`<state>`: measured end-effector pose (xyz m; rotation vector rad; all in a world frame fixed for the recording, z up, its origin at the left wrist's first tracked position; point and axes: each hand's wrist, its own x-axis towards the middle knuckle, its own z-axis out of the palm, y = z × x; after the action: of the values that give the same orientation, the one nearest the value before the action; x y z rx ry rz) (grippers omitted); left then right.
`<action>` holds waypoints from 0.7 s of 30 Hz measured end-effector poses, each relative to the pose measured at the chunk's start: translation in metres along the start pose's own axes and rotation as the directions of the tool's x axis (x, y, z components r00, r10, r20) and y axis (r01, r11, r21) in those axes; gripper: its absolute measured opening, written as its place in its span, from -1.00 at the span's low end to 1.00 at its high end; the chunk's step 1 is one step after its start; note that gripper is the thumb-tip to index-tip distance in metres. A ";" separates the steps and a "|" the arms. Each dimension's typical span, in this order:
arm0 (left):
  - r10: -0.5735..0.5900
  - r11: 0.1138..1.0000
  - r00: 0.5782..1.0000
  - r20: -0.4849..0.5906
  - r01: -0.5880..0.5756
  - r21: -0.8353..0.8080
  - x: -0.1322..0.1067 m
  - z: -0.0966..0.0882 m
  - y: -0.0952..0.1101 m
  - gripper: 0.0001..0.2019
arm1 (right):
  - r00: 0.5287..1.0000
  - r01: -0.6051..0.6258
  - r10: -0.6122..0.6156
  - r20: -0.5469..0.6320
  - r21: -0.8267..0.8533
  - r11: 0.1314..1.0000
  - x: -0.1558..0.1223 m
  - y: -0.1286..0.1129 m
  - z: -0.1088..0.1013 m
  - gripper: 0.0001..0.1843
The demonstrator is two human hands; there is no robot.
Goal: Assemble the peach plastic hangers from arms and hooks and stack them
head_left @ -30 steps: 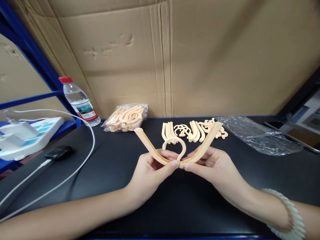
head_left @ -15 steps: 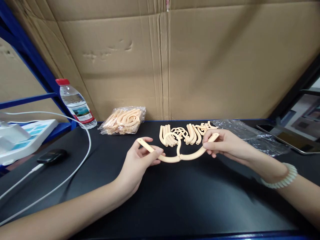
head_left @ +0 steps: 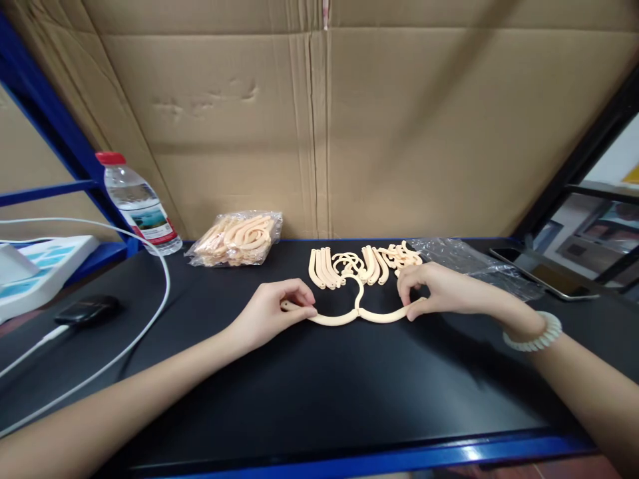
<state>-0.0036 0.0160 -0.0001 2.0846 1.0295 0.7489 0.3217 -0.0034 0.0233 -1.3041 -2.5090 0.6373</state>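
Just below the middle of the frame, the left hand point(head_left: 274, 309) pinched the left end of a pale, peach-coloured folding clothes hanger point(head_left: 339, 320) between thumb and fingers. Right of centre, the right hand point(head_left: 426, 289) held the hanger's other end in a similar narrow grip, a pale ridged bracelet point(head_left: 534, 336) round its wrist. Between the hands, the hanger's two curved arms spread sideways from a central joint, and its hook point(head_left: 360, 293) curled up the frame and to the left. Whether the hanger touched the black tabletop point(head_left: 349, 399) could not be told.

Just above the hook lay a row of loose hanger arms point(head_left: 324, 268), then some loose hooks point(head_left: 348, 261), a second group of arms point(head_left: 374, 266) and a jumble of small pieces point(head_left: 399, 255). Right of these were a crumpled clear plastic wrapper point(head_left: 459, 259) and a flat dark-screened device point(head_left: 544, 273). Left of centre sat a clear bag of hanger parts point(head_left: 237, 238). A red-capped water bottle point(head_left: 142, 206) stood farther left, above a white cable point(head_left: 162, 293), a black gadget point(head_left: 87, 309) and a power strip point(head_left: 44, 269). Cardboard point(head_left: 224, 100) filled the upper frame.
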 end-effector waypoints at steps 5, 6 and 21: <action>0.172 0.960 0.980 0.103 -0.190 0.208 0.000 -0.005 0.002 -0.90 | 0.994 0.049 -0.048 0.095 -0.003 0.999 -0.004 0.004 -0.006 -0.77; 0.197 0.944 0.973 0.119 -0.221 0.246 0.002 -0.006 0.002 -0.91 | 0.995 0.043 -0.043 0.085 0.002 0.999 -0.003 0.004 -0.007 -0.76; 0.028 0.749 0.984 0.176 -0.138 0.648 0.071 0.021 0.006 -0.40 | 0.928 -0.343 0.224 -0.298 -0.449 0.825 0.048 0.013 0.026 -0.08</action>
<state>0.0514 0.0655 0.0052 2.7555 1.2385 0.2494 0.2927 0.0354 -0.0053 -1.8318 -2.3771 -0.1403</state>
